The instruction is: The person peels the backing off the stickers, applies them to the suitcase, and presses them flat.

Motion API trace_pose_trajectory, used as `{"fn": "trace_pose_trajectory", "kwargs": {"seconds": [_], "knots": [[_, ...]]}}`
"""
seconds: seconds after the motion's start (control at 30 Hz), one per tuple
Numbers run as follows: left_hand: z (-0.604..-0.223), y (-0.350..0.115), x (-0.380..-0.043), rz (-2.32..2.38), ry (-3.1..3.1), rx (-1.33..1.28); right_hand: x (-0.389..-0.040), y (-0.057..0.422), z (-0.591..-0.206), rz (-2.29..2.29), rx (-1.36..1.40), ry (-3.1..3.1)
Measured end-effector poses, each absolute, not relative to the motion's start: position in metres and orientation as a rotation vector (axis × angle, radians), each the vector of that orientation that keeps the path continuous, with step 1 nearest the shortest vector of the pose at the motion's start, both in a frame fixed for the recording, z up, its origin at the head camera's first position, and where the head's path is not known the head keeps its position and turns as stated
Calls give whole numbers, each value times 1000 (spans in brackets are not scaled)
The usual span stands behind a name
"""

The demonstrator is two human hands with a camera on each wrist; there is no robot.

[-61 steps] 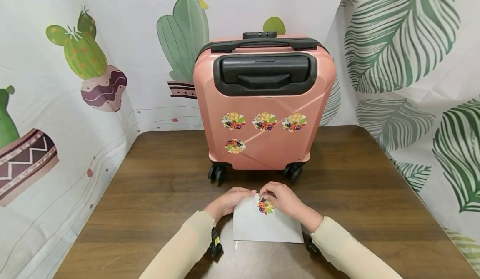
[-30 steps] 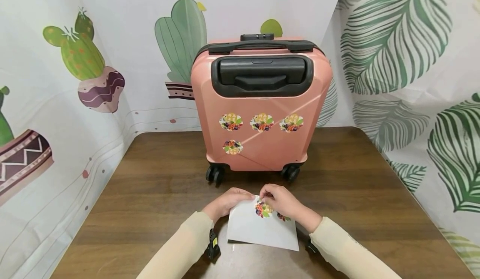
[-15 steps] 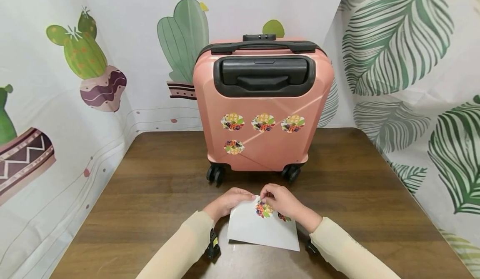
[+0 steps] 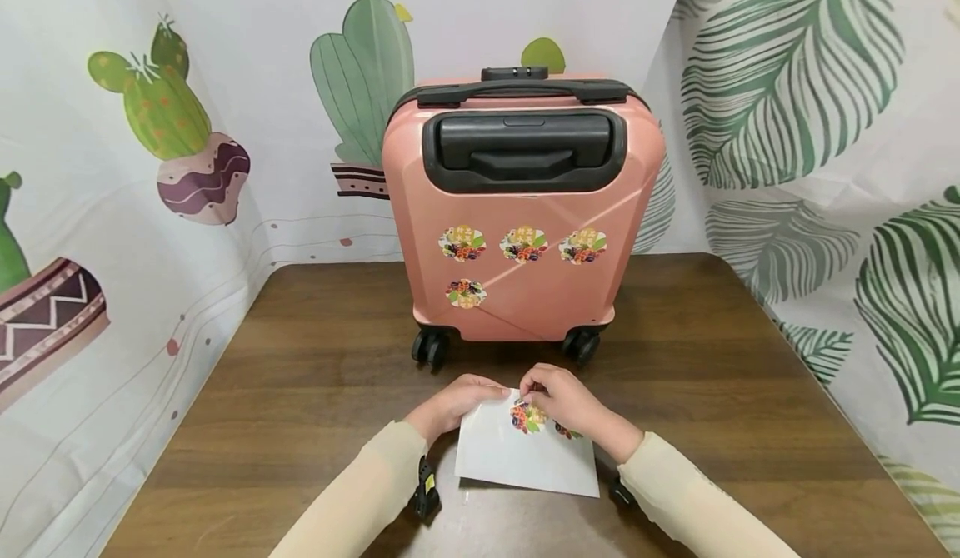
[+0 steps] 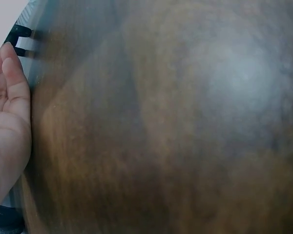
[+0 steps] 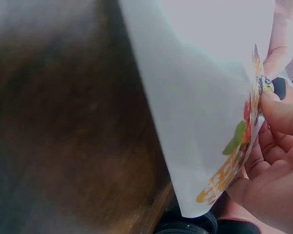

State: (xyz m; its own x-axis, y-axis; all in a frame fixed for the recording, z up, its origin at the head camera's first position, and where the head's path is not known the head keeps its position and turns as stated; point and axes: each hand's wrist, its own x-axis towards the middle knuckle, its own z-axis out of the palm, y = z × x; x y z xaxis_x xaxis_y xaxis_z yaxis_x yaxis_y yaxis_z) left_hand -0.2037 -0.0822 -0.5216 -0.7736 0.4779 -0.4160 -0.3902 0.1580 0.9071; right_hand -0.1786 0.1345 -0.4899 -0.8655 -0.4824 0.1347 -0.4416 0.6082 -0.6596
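Observation:
A white sticker sheet (image 4: 517, 462) is held a little off the table in front of the suitcase. My left hand (image 4: 457, 404) grips its upper left edge, thumb on top. With thumb and forefinger, my right hand (image 4: 566, 404) pinches the edge of a round fruit sticker (image 4: 528, 418) near the sheet's top. A second sticker (image 4: 567, 431) shows partly beside that hand. In the right wrist view, the printed stickers (image 6: 239, 139) lie along the sheet's far edge, by the fingers. Whether the pinched sticker has come loose is hard to tell.
A pink suitcase (image 4: 525, 291) stands upright on the brown wooden table (image 4: 315, 425). Three round fruit stickers (image 4: 523, 245) form a row on its face, with one more sticker (image 4: 467, 293) below at the left. A printed cloth (image 4: 247, 8) hangs behind.
Since two seconds ago the sheet has turned slightly and its near edge has shifted, and a second sticker shows beside the right hand. Over the last second both hands barely move.

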Motion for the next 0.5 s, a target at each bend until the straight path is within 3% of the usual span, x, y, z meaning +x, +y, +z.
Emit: {"fn": "trace_pose_trajectory", "kwargs": {"seconds": [0.5], "knots": [[-524,-84,-211,1679,1769,80,-178,136,-487,-1083,-924,2852]]}}
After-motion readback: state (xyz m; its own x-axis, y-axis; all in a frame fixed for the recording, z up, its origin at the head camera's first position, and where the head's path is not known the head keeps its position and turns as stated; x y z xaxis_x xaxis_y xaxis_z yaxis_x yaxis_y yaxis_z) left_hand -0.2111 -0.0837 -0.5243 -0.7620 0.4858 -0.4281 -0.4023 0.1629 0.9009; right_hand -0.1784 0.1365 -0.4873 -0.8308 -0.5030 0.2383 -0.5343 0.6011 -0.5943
